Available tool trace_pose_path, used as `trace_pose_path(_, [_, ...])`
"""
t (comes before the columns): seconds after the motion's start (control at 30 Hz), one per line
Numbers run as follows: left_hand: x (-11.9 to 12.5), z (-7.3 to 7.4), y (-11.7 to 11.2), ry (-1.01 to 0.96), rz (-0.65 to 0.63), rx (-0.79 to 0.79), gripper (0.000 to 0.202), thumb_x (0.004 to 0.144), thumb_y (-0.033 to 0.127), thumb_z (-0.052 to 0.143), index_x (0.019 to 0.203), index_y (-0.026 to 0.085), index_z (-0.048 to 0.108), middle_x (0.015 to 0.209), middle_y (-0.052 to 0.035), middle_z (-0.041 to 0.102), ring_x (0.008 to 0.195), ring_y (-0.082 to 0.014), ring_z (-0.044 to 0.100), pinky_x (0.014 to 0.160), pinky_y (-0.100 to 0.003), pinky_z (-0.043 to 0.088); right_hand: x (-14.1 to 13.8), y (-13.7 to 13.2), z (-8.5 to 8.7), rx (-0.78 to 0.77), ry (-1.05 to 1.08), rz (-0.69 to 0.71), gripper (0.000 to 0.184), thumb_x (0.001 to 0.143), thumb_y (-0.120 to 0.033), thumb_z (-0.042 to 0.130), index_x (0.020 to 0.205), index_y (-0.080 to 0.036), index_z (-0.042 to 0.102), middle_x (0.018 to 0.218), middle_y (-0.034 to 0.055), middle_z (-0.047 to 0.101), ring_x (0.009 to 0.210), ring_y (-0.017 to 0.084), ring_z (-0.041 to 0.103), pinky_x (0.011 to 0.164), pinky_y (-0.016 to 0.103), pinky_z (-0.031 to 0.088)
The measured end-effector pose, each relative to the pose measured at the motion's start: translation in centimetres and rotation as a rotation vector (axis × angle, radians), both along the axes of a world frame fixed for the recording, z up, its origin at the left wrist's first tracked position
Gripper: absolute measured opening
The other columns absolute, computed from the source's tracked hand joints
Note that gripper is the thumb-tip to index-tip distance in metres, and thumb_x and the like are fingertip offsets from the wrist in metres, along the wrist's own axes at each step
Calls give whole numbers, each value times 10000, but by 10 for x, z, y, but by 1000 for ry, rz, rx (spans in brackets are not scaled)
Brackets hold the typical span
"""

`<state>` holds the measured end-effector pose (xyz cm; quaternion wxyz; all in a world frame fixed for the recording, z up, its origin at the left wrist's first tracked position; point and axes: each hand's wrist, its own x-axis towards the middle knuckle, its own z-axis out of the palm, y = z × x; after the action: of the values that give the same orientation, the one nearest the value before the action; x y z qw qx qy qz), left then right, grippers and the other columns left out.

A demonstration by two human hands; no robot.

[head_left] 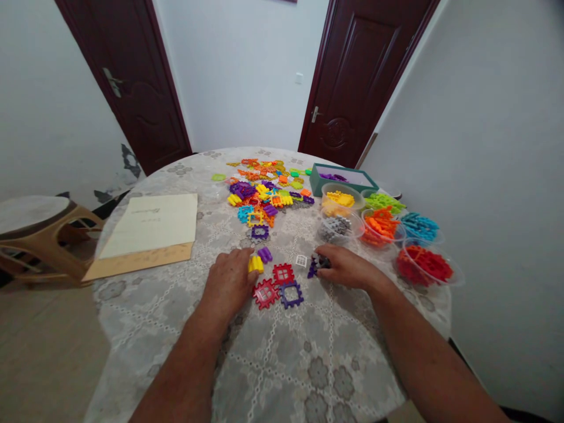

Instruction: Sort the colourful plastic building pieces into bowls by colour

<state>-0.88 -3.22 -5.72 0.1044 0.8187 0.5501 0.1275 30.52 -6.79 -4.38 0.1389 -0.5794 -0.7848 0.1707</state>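
My left hand [229, 281] rests on the round table [282, 352], fingers curled over a yellow block [255, 264]. My right hand [346, 267] pinches a purple and grey block piece [318, 263] at its fingertips. Between the hands lie two red square blocks [265, 292], a purple square block [291, 294], a small purple piece [265, 254] and a white window piece [301, 260]. A heap of mixed coloured blocks [264, 191] lies farther back in the middle of the table.
Clear bowls at the right hold sorted blocks: yellow [340, 198], grey [338, 226], orange [381, 226], green [383, 201], blue [418, 226], red [425, 264]. A teal box [341, 176] stands behind them. A cream paper on brown card [150, 226] lies left. A wooden stool [39, 229] stands beside the table.
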Motion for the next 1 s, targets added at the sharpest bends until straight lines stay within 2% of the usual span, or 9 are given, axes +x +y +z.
trace_pose_path(0.13, [-1,0,2,-40,6,44,413,932,221,572,1337,192,649,1296,-179,694,1148,-344,613,1010,-457,442,1,1,0,10,48,-57,101,813,-194,749,888,-214,683,884,28,694,797,198,599,709,282,417])
trace_pose_path(0.3, [-2,-1,2,4,28,37,431,933,201,560,1358,182,628,1306,-178,682,1179,-341,597,1010,-443,442,4,2,2,-51,52,-96,103,837,-177,700,932,-213,712,863,20,722,784,189,614,705,276,420])
trace_pose_path(0.4, [-3,-2,3,48,25,45,394,947,231,549,1325,177,643,1276,-175,691,1150,-349,597,990,-443,446,6,-1,9,-10,90,-82,56,858,-185,680,896,-214,711,839,16,718,761,181,605,707,279,423])
trace_pose_path(0.5, [-3,-3,4,76,4,49,355,952,265,560,1281,174,658,1257,-171,695,1149,-348,596,986,-436,446,8,-3,19,99,225,-111,128,927,-222,602,981,-229,718,812,-1,696,737,179,605,695,285,443])
trace_pose_path(0.6, [-2,-1,3,76,14,38,383,936,254,581,1303,168,647,1267,-171,685,1135,-348,600,963,-432,454,15,-2,25,364,322,-317,217,970,-275,551,1113,-224,706,864,17,705,740,194,625,690,304,476])
trace_pose_path(0.67, [-1,1,1,46,17,27,388,924,236,592,1303,179,649,1258,-170,682,1119,-341,604,958,-433,455,23,2,23,579,254,-428,239,966,-262,539,1126,-209,709,982,69,731,852,232,662,790,352,515])
trace_pose_path(0.73, [0,3,0,-4,2,15,365,913,225,609,1273,204,667,1239,-163,683,1109,-329,607,968,-434,452,33,8,17,712,106,-452,273,938,-194,514,1124,-191,714,1085,124,732,1005,280,666,933,416,513])
trace_pose_path(0.9, [0,4,-1,-86,-27,-1,348,901,199,619,1243,205,680,1226,-158,667,1115,-319,609,983,-437,453,56,21,-4,740,-156,-413,392,871,-69,462,1173,-152,699,1134,164,722,1105,316,634,1033,483,484])
trace_pose_path(1.0, [0,5,-2,-63,-8,-2,366,912,181,607,1275,185,654,1231,-159,655,1138,-311,605,998,-430,457,57,19,-3,768,-162,-417,392,867,-50,457,1153,-163,700,1112,152,726,1107,309,642,1028,486,489])
